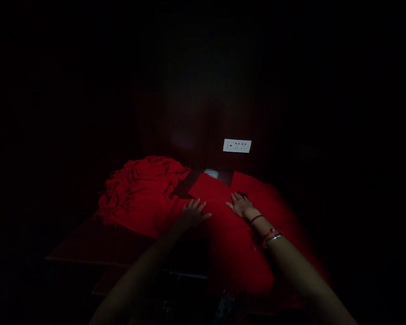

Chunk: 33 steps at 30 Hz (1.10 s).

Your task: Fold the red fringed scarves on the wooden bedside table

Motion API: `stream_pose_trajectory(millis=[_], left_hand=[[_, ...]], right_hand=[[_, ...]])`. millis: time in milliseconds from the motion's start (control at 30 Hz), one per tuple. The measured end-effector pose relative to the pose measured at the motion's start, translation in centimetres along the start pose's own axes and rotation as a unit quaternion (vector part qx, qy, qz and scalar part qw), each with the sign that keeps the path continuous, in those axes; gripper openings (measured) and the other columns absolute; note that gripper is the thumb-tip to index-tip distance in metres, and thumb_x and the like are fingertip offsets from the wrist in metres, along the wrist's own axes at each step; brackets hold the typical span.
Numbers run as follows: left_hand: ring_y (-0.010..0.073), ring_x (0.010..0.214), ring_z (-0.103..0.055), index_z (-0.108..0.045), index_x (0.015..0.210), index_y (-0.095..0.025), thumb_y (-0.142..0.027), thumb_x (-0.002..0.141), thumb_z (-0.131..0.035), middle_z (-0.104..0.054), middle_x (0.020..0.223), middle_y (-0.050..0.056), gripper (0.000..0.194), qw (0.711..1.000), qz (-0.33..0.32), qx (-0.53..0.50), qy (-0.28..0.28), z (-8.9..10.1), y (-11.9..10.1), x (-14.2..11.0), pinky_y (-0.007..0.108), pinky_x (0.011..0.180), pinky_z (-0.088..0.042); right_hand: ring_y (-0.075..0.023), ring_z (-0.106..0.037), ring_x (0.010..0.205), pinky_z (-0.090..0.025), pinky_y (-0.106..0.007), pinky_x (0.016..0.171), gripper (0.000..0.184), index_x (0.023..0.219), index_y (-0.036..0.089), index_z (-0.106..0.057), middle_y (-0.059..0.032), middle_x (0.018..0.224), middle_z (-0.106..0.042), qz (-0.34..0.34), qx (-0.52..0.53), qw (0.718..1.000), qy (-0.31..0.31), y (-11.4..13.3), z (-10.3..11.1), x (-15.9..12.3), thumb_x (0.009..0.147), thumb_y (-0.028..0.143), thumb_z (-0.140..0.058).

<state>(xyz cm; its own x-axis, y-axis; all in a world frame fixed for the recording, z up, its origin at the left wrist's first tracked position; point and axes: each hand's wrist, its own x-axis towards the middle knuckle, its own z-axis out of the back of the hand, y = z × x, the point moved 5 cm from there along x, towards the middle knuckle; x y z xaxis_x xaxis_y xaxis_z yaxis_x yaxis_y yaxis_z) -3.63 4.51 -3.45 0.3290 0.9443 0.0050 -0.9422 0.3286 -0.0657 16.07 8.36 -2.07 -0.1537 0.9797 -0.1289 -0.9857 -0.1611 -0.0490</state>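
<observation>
A red fringed shawl (219, 230) stretches over the table, bunched into loose folds at the left and spread flatter at the middle and right, where it hangs past the front edge. My left hand (193, 214) rests on the cloth near the middle with its fingers spread. To its right, my right hand (241, 205) lies palm down on the flatter part, fingers extended. Neither hand grips anything. Whether the bunched part (145, 189) and the flat part are one piece, I cannot tell.
The dark table (91, 243) has its front edge low on the left. A white socket panel (237, 146) sits on the wall behind. A small pale blurred item (211, 173) is at the table's back. Most surroundings are too dark to make out.
</observation>
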Motion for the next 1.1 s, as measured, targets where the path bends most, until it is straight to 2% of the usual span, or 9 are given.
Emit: stream_pose_trajectory(millis=[133,233,333,400,533,833,900,1000,1100], left_hand=[[0.0317,0.122,-0.021,-0.028,0.13,-0.022,-0.063,0.077,-0.02,-0.024,0.136,0.009,0.067,0.999,-0.001,0.0,-0.038,-0.4,0.2,-0.3,0.051,0.092,-0.023],[0.0302,0.122,-0.022,-0.027,0.13,-0.023,-0.061,0.078,-0.021,-0.025,0.136,0.008,0.064,0.998,0.008,0.006,-0.068,-0.6,-0.1,-0.7,0.05,0.093,-0.022],[0.0283,0.122,-0.023,-0.028,0.129,-0.025,-0.059,0.08,-0.022,-0.026,0.135,0.007,0.06,0.995,0.012,0.011,-0.098,-0.3,-0.3,-1.0,0.048,0.094,-0.023],[0.028,0.121,-0.024,-0.028,0.129,-0.024,-0.057,0.08,-0.023,-0.028,0.135,0.007,0.059,0.994,0.014,0.013,-0.103,-0.1,-0.4,-1.1,0.048,0.094,-0.023],[0.0275,0.122,-0.025,-0.03,0.129,-0.024,-0.056,0.081,-0.023,-0.03,0.134,0.007,0.058,0.994,0.017,0.014,-0.103,0.1,-0.4,-1.3,0.047,0.094,-0.023],[0.0277,0.121,-0.027,-0.032,0.127,-0.024,-0.052,0.082,-0.028,-0.029,0.134,0.008,0.053,0.994,0.017,0.015,-0.107,0.0,-0.2,-1.1,0.047,0.092,-0.027],[0.0273,0.12,-0.028,-0.035,0.126,-0.022,-0.049,0.083,-0.028,-0.029,0.134,0.008,0.051,0.992,0.018,0.015,-0.128,0.4,-0.3,-1.1,0.046,0.092,-0.027],[0.0242,0.123,-0.022,-0.034,0.126,-0.019,-0.045,0.084,-0.028,-0.025,0.136,0.009,0.05,0.981,-0.032,0.019,-0.19,1.2,-1.1,-1.4,0.043,0.096,-0.024],[0.0228,0.123,-0.022,-0.032,0.127,-0.02,-0.046,0.083,-0.029,-0.026,0.135,0.006,0.051,0.98,-0.112,0.021,-0.164,0.9,-2.0,-1.6,0.041,0.096,-0.025]], right_hand=[[-0.0244,-0.02,0.123,-0.014,-0.037,0.099,0.075,0.13,0.003,-0.023,-0.0191,0.134,-0.025,-0.023,-0.01,1.0,-0.003,0.0,0.4,-0.2,0.08,0.058,-0.012],[-0.0271,-0.019,0.124,-0.014,-0.04,0.099,0.073,0.129,0.001,-0.026,-0.0219,0.133,-0.024,-0.03,-0.02,0.997,-0.067,0.6,1.0,-0.8,0.08,0.056,-0.017],[-0.0247,-0.011,0.126,-0.013,-0.039,0.1,0.063,0.132,0.012,-0.024,-0.0133,0.138,-0.017,0.081,-0.013,0.987,-0.142,2.7,1.1,-1.9,0.083,0.051,-0.019],[-0.0232,-0.012,0.126,-0.014,-0.04,0.1,0.056,0.132,0.02,-0.024,-0.0067,0.138,-0.019,0.138,-0.002,0.982,-0.13,3.8,0.4,-2.5,0.084,0.049,-0.018],[-0.0248,-0.016,0.125,-0.014,-0.041,0.1,0.057,0.131,0.02,-0.025,-0.0065,0.137,-0.022,0.102,0.011,0.992,-0.08,3.9,-0.3,-2.7,0.084,0.05,-0.017],[-0.0251,-0.012,0.126,-0.014,-0.044,0.1,0.059,0.132,0.02,-0.023,-0.0066,0.138,-0.019,0.12,0.024,0.989,-0.083,3.5,-0.5,-4.4,0.083,0.052,-0.017],[-0.0257,-0.012,0.126,-0.014,-0.044,0.1,0.059,0.132,0.02,-0.023,-0.0067,0.138,-0.018,0.122,0.025,0.988,-0.096,3.6,-0.5,-4.8,0.083,0.052,-0.018],[-0.0249,-0.013,0.126,-0.013,-0.045,0.1,0.057,0.132,0.021,-0.023,-0.0072,0.138,-0.02,0.128,0.026,0.985,-0.109,4.2,-0.5,-5.2,0.083,0.05,-0.017],[-0.0236,-0.015,0.125,-0.012,-0.044,0.1,0.056,0.131,0.019,-0.025,-0.0083,0.137,-0.022,0.124,0.024,0.988,-0.092,4.4,-0.7,-5.5,0.084,0.048,-0.016]])
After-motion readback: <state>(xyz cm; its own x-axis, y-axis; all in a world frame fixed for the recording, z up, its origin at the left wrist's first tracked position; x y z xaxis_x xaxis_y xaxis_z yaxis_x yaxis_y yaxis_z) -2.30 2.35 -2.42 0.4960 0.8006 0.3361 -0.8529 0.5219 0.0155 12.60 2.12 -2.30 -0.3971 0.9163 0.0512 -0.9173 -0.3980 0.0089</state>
